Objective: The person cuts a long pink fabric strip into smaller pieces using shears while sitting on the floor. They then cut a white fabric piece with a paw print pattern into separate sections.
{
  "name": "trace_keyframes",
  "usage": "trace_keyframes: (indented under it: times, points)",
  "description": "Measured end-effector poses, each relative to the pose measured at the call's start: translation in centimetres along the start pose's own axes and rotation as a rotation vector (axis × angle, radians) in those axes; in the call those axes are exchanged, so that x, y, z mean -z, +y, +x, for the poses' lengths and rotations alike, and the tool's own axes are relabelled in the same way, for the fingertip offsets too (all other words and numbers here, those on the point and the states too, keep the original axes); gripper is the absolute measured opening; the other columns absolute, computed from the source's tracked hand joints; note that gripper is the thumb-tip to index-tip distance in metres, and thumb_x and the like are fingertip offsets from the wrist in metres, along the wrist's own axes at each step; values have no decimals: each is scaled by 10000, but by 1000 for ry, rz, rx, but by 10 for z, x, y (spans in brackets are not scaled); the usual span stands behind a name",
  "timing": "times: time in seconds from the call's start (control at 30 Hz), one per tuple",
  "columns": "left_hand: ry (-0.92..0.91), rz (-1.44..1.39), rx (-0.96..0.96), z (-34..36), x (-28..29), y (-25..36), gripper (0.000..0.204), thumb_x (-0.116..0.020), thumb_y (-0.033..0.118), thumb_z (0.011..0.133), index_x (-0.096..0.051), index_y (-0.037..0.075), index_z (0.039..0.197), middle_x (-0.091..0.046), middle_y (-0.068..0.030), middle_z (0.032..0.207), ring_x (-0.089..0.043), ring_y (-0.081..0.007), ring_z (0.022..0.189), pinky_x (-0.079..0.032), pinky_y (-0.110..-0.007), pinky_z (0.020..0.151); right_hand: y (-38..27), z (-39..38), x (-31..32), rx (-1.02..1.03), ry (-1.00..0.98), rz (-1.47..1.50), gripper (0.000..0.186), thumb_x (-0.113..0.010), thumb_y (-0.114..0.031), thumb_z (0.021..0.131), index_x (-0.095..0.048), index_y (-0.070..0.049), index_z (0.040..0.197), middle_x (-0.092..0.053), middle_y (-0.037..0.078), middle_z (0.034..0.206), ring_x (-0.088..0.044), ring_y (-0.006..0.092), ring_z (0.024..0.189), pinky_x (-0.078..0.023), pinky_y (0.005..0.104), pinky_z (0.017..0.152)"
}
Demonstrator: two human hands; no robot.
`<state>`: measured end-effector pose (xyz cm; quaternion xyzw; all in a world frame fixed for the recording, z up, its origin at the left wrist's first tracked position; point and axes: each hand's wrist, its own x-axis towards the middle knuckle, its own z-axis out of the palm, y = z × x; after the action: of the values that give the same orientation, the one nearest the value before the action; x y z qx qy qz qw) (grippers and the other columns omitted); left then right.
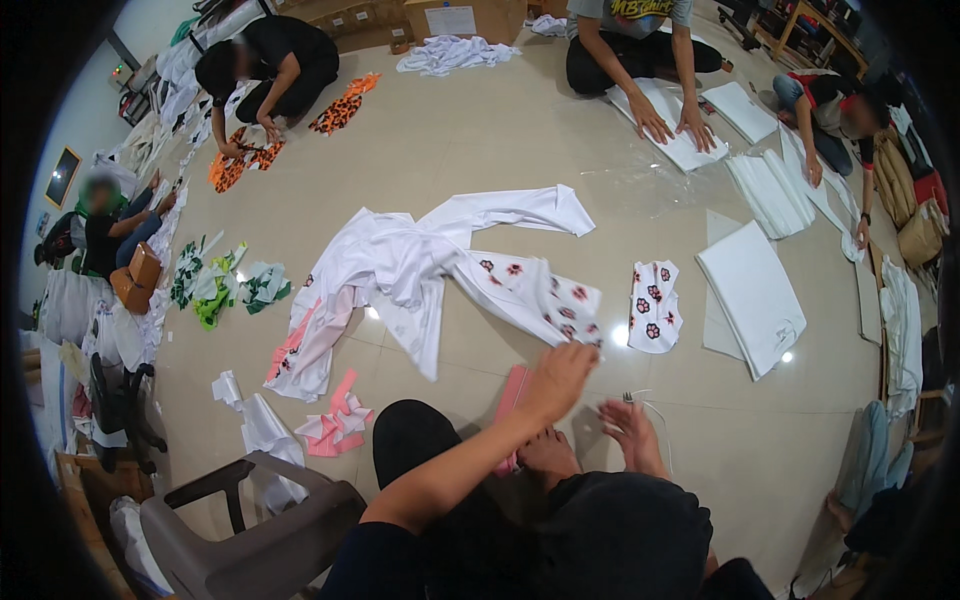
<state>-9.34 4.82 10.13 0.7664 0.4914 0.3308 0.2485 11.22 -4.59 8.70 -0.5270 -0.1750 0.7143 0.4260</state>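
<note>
My left hand (562, 382) is closed at the near corner of a white cloth with red and black paw prints (545, 300), seemingly pinching its edge. That cloth lies stretched toward me from a heap of white fabric (400, 260) on the floor. To the right, my right hand (632, 436) is held low with its fingers apart and nothing in it. Just above its fingertips are a small metal piece (628, 398) and a thin white cord (662, 425). Beneath my left wrist a pink strip (512, 400) lies beside my bare foot (548, 455).
A cut paw-print piece (654, 305) and a folded white stack (755, 295) lie to the right. Pink and white scraps (340, 420), green scraps (215, 285) and a brown plastic chair (255, 530) are on the left. Several people sit or crouch around the floor, handling cloth.
</note>
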Motion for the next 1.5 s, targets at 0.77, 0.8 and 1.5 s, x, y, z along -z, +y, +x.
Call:
trace_keyframes:
  times: [0.77,0.8,1.5]
  points:
    - [925,-1483,792,70,208,-254,361,-645,118,995,-581,-41,1313,-647,-184,1315,-633,-329,1230,-505,-497,1126,-280,13,-133,737,-353,105,428,-398,-225,1140,-453,-58,1531,-514,93,1522,-524,244,1383,-451,500,1137]
    - [987,-1466,804,99,205,-233,369,-640,124,1006,-575,-45,1327,-630,-185,1349,-611,-340,1262,-483,-511,1146,-295,26,-128,676,-333,87,429,-432,-240,1134,-462,-44,1515,-555,106,1473,-555,251,1347,-469,501,1110]
    - [652,-1246,985,-62,262,-262,553,-390,375,1141,-357,-24,1522,-493,-277,1486,-589,-486,1271,-565,-624,1000,-115,184,-44,45,-45,-62,195,-629,-244,1052,-616,-65,1127,-657,45,909,-641,167,761,-535,329,647]
